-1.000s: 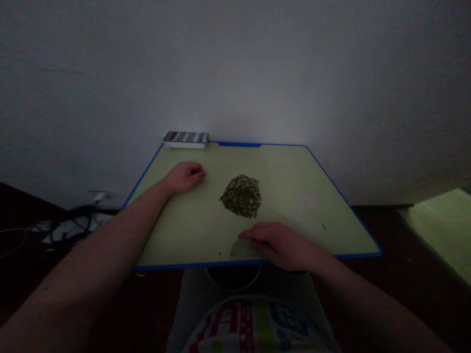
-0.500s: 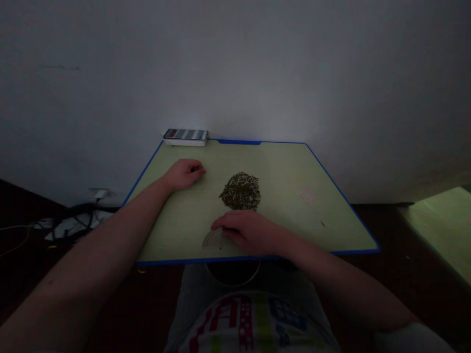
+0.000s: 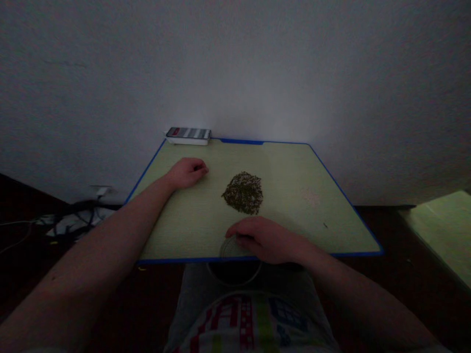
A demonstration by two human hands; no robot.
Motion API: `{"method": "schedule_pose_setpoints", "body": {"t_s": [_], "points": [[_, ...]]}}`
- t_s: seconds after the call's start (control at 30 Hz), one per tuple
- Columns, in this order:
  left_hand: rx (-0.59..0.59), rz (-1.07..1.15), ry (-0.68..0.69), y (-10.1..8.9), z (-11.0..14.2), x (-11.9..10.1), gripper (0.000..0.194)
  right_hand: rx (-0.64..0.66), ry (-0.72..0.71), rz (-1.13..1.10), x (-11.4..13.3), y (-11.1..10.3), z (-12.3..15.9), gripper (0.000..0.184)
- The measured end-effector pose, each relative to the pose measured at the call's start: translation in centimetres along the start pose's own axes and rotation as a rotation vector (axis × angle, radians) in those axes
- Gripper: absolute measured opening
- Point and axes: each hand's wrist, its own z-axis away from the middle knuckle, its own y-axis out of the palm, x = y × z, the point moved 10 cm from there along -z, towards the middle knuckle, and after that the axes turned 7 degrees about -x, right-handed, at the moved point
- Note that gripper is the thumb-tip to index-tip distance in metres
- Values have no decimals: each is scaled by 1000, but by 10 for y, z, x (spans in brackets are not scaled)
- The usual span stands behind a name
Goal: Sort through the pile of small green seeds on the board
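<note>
My right hand (image 3: pixel 267 240) is closed on a clear piece with a curved edge (image 3: pixel 228 246), low over the near edge of the table. Whether that piece is a lid or a shallow dish I cannot tell. Just beyond the hand lies a loose pile of small dark greenish-brown grains (image 3: pixel 245 192). My left hand (image 3: pixel 188 172) rests on the tabletop left of the pile, its fingers curled and closed. Anything inside those fingers is hidden. Below the table edge, at my lap, a round dark container with a pale rim (image 3: pixel 235 283) shows partly.
The pale tabletop (image 3: pixel 283 166) has a blue edge and touches the wall. A phone (image 3: pixel 189 133) lies on a white box (image 3: pixel 189 141) at the back left. Pale bits (image 3: pixel 311 196) and a small dark sliver (image 3: pixel 325 225) lie to the right. Cables (image 3: pixel 79 218) run at the left.
My right hand has drawn right and toward me with the clear piece, away from the pile. The left hand keeps its place. The view has shifted slightly.
</note>
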Motion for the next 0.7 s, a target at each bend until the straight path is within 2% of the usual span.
{"method": "schedule_pose_setpoints", "body": {"t_s": [0.13,0.27,0.33,0.43,0.53,0.6,0.7], "points": [[0,3,4,0,0,1,35,-80,59,3,-9,-7,16,32],[1,2,-3,0,0,1,34,-262,173,-25,-27,-23,46,34],[2,9,-4,0,0,0,34,-360,187,-15,-29,-32,61,25],[-4,5,3,-1,0,-2,35,-533,30,54,-10,-48,76,5],[-5,-2,9,-2,0,-2,35,-668,-143,155,14,-53,85,11],[-8,3,9,-2,0,0,34,-692,-195,259,21,-46,86,14],[-10,11,10,-1,0,2,34,-623,-213,424,23,-22,79,20]]}}
